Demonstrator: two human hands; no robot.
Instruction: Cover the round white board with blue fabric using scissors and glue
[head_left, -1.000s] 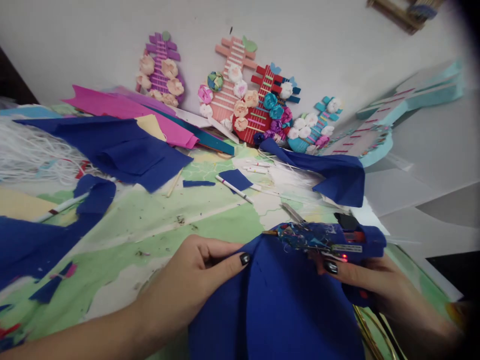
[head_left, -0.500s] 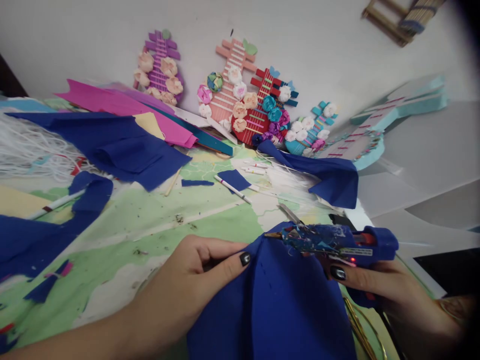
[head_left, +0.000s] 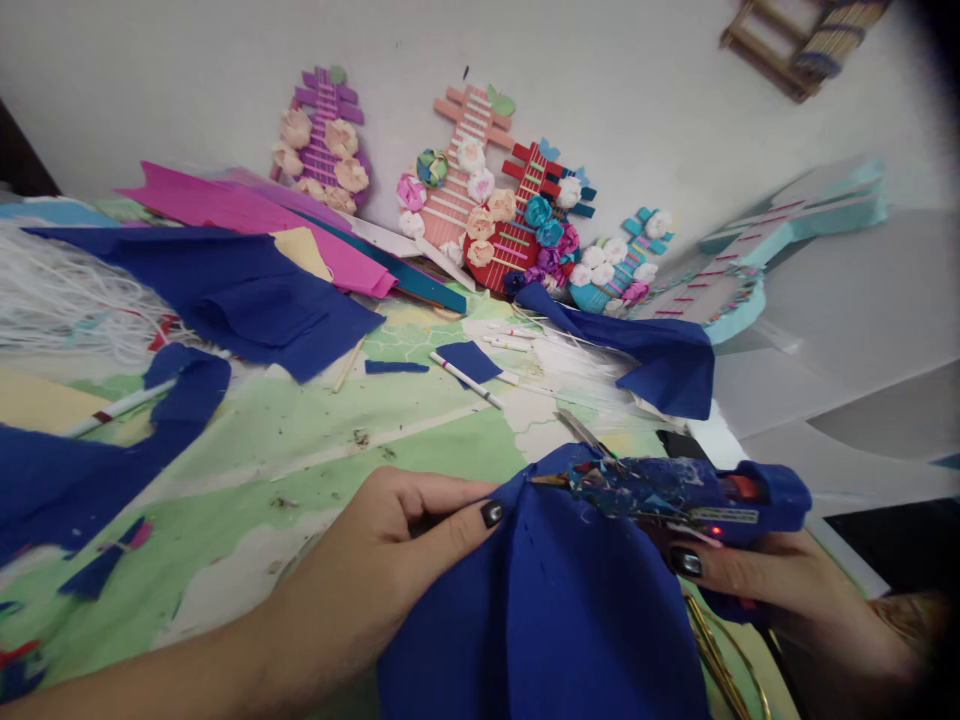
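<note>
My left hand [head_left: 420, 540] pinches the upper left edge of a blue paper or fabric piece [head_left: 585, 610] between thumb and fingers. A raised fold runs down the middle of that piece. In my right hand [head_left: 772, 580] is a blue hot glue gun [head_left: 675, 495], its red light on and its barrel crusted with scraps and glue strands. The gun points left, its nozzle at the top of the fold; whether it touches cannot be made out. Behind the gun lies a pair of scissors [head_left: 581, 430], partly hidden.
Decorated instrument-shaped crafts [head_left: 510, 230] lean on the wall. Blue sheets [head_left: 247, 300] and magenta sheets [head_left: 255, 215] lie back left, beside white string [head_left: 67, 290]. Markers [head_left: 465, 380] rest mid-table. Golden wire [head_left: 720, 650] is at lower right.
The glue gun and my right hand have shifted slightly right and down. The nozzle stays near the top of the fold. My left hand keeps its pinch.
</note>
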